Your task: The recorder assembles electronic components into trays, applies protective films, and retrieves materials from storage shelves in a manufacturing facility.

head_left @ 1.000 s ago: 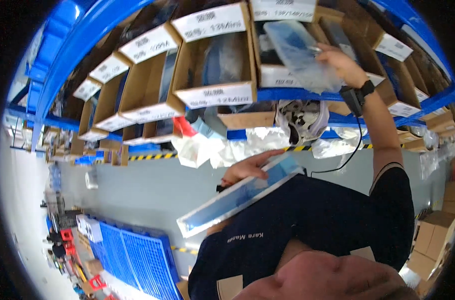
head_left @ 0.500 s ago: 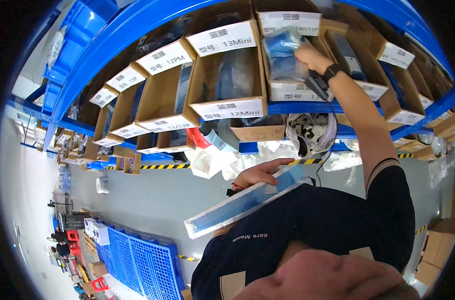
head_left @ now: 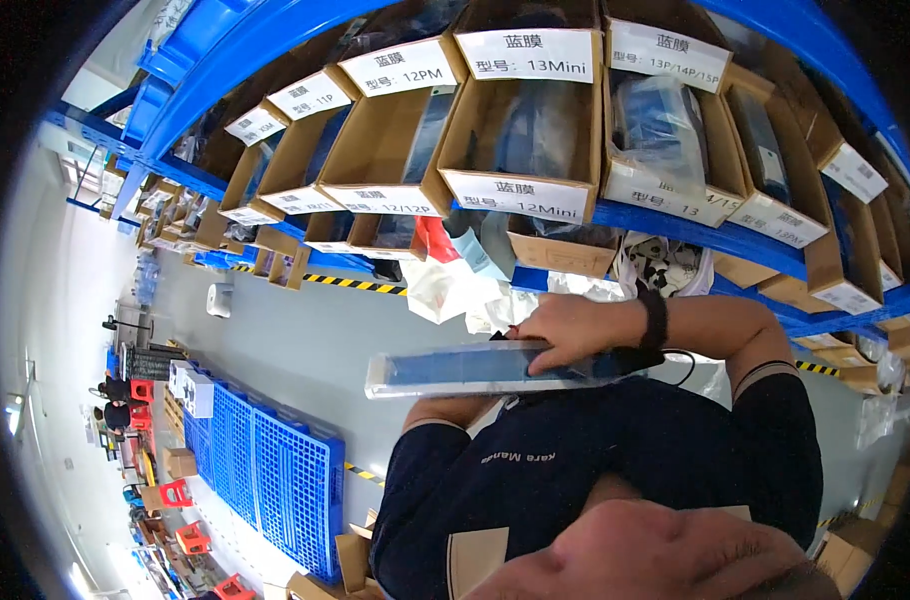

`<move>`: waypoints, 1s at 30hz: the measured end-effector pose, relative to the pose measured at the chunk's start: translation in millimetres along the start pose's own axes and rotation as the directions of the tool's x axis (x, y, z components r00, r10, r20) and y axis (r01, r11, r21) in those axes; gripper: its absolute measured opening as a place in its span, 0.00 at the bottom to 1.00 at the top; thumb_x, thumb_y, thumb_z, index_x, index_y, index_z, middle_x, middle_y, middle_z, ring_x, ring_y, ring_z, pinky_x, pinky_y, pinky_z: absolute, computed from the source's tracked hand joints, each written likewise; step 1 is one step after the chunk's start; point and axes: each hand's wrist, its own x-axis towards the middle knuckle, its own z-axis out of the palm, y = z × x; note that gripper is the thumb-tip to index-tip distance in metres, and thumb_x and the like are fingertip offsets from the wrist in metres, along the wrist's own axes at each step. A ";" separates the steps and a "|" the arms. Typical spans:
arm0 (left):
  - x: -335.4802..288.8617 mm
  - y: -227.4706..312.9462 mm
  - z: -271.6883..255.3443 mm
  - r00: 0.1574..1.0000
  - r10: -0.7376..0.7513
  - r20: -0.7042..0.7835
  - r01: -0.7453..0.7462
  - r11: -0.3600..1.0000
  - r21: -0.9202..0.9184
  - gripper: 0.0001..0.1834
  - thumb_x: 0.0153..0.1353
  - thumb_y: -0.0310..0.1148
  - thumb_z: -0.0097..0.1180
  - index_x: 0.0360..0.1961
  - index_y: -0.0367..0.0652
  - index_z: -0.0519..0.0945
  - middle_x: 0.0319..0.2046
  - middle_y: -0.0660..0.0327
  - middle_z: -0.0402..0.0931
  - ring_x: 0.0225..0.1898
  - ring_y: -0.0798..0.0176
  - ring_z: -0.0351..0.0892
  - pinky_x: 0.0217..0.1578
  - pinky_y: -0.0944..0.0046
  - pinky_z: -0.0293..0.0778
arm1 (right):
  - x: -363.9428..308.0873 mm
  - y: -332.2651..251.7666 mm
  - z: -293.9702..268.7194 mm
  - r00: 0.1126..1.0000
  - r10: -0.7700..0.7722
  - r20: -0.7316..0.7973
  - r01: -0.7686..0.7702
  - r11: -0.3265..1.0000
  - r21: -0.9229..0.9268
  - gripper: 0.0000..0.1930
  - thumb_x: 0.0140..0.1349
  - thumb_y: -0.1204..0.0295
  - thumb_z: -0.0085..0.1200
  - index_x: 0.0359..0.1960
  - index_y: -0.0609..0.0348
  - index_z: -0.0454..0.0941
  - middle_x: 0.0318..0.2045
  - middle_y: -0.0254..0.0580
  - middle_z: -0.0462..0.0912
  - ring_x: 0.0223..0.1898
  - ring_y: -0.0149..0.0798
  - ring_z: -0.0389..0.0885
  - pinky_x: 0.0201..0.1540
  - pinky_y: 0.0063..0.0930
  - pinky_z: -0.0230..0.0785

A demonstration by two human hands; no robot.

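A long, flat, clear-wrapped pack of blue film point(head_left: 455, 372) with pale edges lies level across my chest. My right hand point(head_left: 575, 328) grips its right part, with the thumb pressed on the blue face. Behind the pack, my left forearm point(head_left: 443, 410) shows below its lower edge; the left hand itself is hidden by the pack and the right hand. Beside the pack's right end is a dark object point(head_left: 630, 360) with a thin black cable, its kind unclear. Above, a crumpled clear bag of blue film point(head_left: 660, 125) sticks out over the front of an open cardboard box point(head_left: 615, 185).
Labelled cardboard boxes point(head_left: 375, 200) of film fill the blue shelf point(head_left: 745, 250) ahead. Beneath it stand white bags point(head_left: 445, 290) and a black-and-white patterned bag point(head_left: 665, 265). Blue plastic pallets point(head_left: 295, 500) stand at the lower left, with red stools point(head_left: 175, 493) beyond.
My right hand has come down from the shelf box onto the pack, leaving the clear bag at the box. The pack has turned from slanted to nearly level, and the view has shifted.
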 end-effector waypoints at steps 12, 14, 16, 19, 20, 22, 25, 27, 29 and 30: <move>-22.5 6.9 2.9 0.965 0.035 -0.258 -0.041 0.999 -0.017 0.38 0.49 0.31 0.55 0.62 0.46 0.56 0.51 0.50 0.68 0.48 0.57 0.70 0.44 0.63 0.69 | -2.4 4.8 9.9 0.995 0.028 0.092 -0.039 0.992 0.123 0.31 0.48 0.48 0.59 0.41 0.64 0.67 0.36 0.54 0.75 0.39 0.49 0.74 0.40 0.36 0.65; -30.7 2.6 4.4 0.951 0.048 -0.306 -0.060 0.998 -0.030 0.37 0.50 0.33 0.55 0.62 0.45 0.56 0.51 0.50 0.68 0.47 0.57 0.71 0.43 0.63 0.70 | -2.2 -0.7 5.4 0.985 0.052 0.163 -0.097 0.953 0.286 0.30 0.49 0.50 0.59 0.42 0.63 0.65 0.35 0.53 0.75 0.39 0.47 0.75 0.39 0.34 0.65; -38.0 -3.1 5.5 0.938 0.056 -0.343 -0.077 0.996 -0.046 0.36 0.51 0.34 0.55 0.62 0.44 0.57 0.50 0.50 0.69 0.46 0.57 0.72 0.42 0.63 0.70 | 2.3 3.2 11.2 0.983 0.020 0.180 -0.077 0.946 0.316 0.29 0.50 0.53 0.60 0.42 0.62 0.64 0.35 0.52 0.75 0.39 0.45 0.75 0.39 0.33 0.65; -48.7 -7.4 2.1 0.929 0.056 -0.367 -0.085 0.994 -0.064 0.35 0.52 0.35 0.55 0.61 0.43 0.58 0.49 0.51 0.70 0.45 0.58 0.73 0.40 0.63 0.72 | 10.5 -4.8 2.0 0.995 0.010 0.097 -0.044 0.936 0.349 0.27 0.50 0.55 0.61 0.42 0.62 0.64 0.36 0.52 0.75 0.39 0.44 0.74 0.40 0.33 0.64; -52.1 -6.5 -1.1 0.927 0.058 -0.372 -0.089 0.994 -0.066 0.34 0.52 0.36 0.55 0.61 0.43 0.58 0.49 0.51 0.70 0.44 0.58 0.73 0.39 0.63 0.72 | 12.1 -17.3 -14.7 0.997 0.036 0.073 -0.058 0.944 0.326 0.27 0.50 0.57 0.61 0.43 0.63 0.64 0.36 0.53 0.75 0.39 0.45 0.74 0.40 0.32 0.65; -64.8 -5.0 -9.5 0.914 0.064 -0.401 -0.102 0.992 -0.076 0.34 0.53 0.37 0.55 0.60 0.43 0.59 0.49 0.51 0.70 0.44 0.58 0.73 0.38 0.63 0.73 | 25.5 -28.0 -38.5 0.997 0.044 0.061 -0.061 0.952 0.299 0.27 0.50 0.58 0.61 0.43 0.64 0.64 0.36 0.54 0.75 0.39 0.45 0.75 0.41 0.31 0.66; -86.9 3.1 -15.4 0.913 0.058 -0.403 -0.084 0.995 -0.049 0.33 0.54 0.39 0.55 0.60 0.42 0.60 0.48 0.52 0.71 0.43 0.58 0.74 0.36 0.64 0.75 | 38.7 -36.1 -76.7 0.960 0.028 -0.278 0.059 0.952 0.299 0.23 0.52 0.61 0.60 0.41 0.64 0.66 0.34 0.43 0.75 0.37 0.35 0.74 0.39 0.26 0.66; -97.5 -6.7 -38.9 0.935 0.075 -0.347 0.009 0.972 0.233 0.25 0.61 0.43 0.48 0.55 0.40 0.65 0.46 0.54 0.72 0.37 0.62 0.75 0.28 0.66 0.76 | 52.2 -39.7 -100.6 0.916 0.134 -0.379 0.081 0.862 0.500 0.20 0.54 0.62 0.60 0.40 0.62 0.67 0.35 0.37 0.74 0.36 0.29 0.72 0.39 0.22 0.66; -114.1 -10.5 -58.3 0.933 0.083 -0.349 -0.079 0.997 0.025 0.24 0.64 0.42 0.45 0.57 0.41 0.64 0.45 0.57 0.72 0.35 0.68 0.74 0.29 0.72 0.74 | 60.1 -33.4 -127.1 0.875 0.204 -0.438 0.142 0.759 0.636 0.20 0.54 0.63 0.60 0.42 0.63 0.68 0.35 0.34 0.75 0.37 0.25 0.72 0.39 0.20 0.65; -129.7 -7.5 -60.8 0.898 0.060 -0.437 -0.080 0.996 -0.026 0.24 0.64 0.41 0.45 0.58 0.41 0.64 0.46 0.56 0.72 0.35 0.68 0.74 0.30 0.71 0.74 | 67.2 -34.5 -143.1 0.885 0.210 -0.417 0.146 0.723 0.675 0.21 0.53 0.63 0.60 0.43 0.63 0.68 0.36 0.35 0.75 0.37 0.25 0.72 0.40 0.19 0.65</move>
